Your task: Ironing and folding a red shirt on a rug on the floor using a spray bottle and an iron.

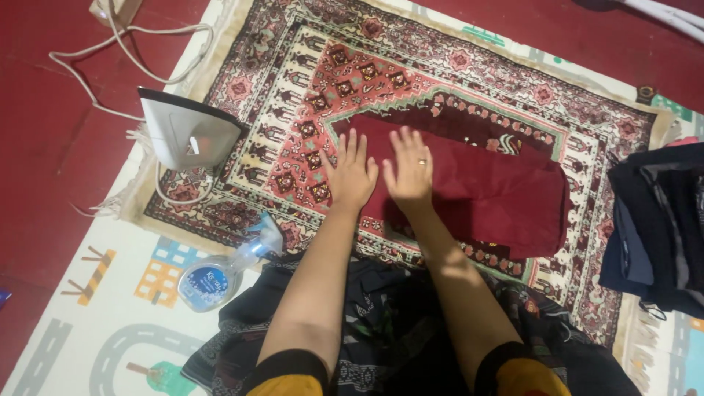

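A dark red garment [484,187] lies folded flat on a patterned red rug [411,81]. My left hand [350,172] presses palm down at the garment's left edge, fingers spread. Right beside it, my right hand [409,170], wearing a ring, lies flat on the cloth itself. Neither hand grips anything. A white iron [187,133] stands upright on its heel at the rug's left edge, away from both hands.
A clear spray bottle [224,270] lies on the play mat [110,323] at lower left. The iron's white cord [110,51] trails over the red floor. A pile of dark clothes [656,227] sits at right. Dark patterned cloth [381,323] covers my lap.
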